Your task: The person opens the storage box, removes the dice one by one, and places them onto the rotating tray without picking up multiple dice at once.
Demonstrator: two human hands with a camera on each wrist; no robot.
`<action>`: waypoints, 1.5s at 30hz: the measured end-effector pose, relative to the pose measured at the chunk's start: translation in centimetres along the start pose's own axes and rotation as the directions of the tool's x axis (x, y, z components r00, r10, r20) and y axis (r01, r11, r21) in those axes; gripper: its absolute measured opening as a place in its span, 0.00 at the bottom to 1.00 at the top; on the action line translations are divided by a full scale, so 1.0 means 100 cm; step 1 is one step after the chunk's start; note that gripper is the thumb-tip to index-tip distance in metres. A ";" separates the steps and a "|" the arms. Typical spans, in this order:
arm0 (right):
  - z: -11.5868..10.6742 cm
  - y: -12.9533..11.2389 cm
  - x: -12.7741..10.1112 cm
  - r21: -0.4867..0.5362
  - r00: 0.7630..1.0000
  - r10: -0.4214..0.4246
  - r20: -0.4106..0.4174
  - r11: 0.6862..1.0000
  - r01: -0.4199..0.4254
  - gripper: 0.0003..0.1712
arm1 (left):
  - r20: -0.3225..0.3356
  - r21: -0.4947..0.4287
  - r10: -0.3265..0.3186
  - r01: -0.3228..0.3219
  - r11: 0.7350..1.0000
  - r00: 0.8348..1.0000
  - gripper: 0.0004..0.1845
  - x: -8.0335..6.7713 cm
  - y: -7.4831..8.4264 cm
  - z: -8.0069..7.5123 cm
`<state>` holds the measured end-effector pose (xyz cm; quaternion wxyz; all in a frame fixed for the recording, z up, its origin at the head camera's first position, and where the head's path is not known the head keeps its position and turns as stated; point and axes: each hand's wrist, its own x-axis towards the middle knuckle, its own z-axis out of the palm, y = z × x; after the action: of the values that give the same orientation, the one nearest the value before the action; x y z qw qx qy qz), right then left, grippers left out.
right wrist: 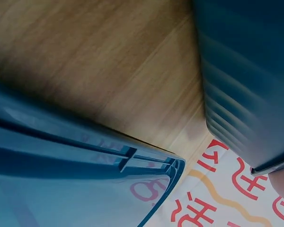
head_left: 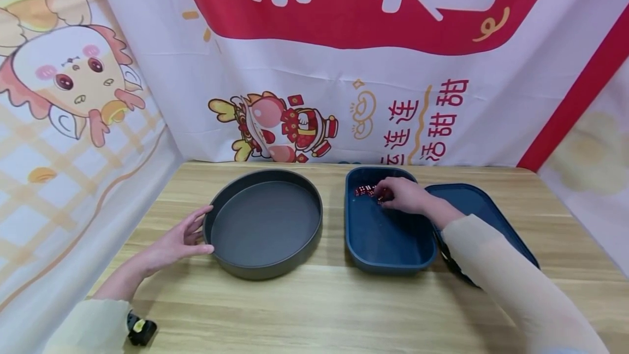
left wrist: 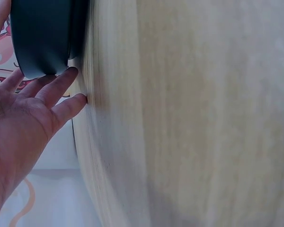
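A round dark grey pan [head_left: 265,223] stands on the table. My left hand [head_left: 179,236] is spread at its left side, with thumb and fingertips at the wall. In the left wrist view, the fingers [left wrist: 57,90] reach the dark pan [left wrist: 42,38] from below. My right hand [head_left: 403,195] reaches into a dark blue rectangular container [head_left: 388,239], fingers bent down at several small red dice [head_left: 365,190] near its far end. Whether a die is pinched is hidden. In the right wrist view, only a bit of the hand [right wrist: 282,182] shows beyond the container wall [right wrist: 251,85].
A dark blue lid [head_left: 472,206] lies on the table right of the container, under the right forearm. The wooden table [head_left: 295,310] ends at a printed cloth [head_left: 344,70] at the back. A black device [head_left: 141,329] is by the left sleeve.
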<state>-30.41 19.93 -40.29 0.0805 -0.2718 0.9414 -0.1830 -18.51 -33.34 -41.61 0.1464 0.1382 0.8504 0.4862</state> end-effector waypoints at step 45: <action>-0.036 -0.092 0.033 0.137 0.959 -0.279 0.058 0.953 0.269 0.11 | -0.011 0.028 -0.001 0.001 1.000 1.000 0.49 -0.001 -0.003 0.000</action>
<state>-29.61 11.98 -33.58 0.1075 -0.4007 0.8772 -0.2417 -18.46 -33.53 -41.89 0.1402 0.1372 0.8579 0.4749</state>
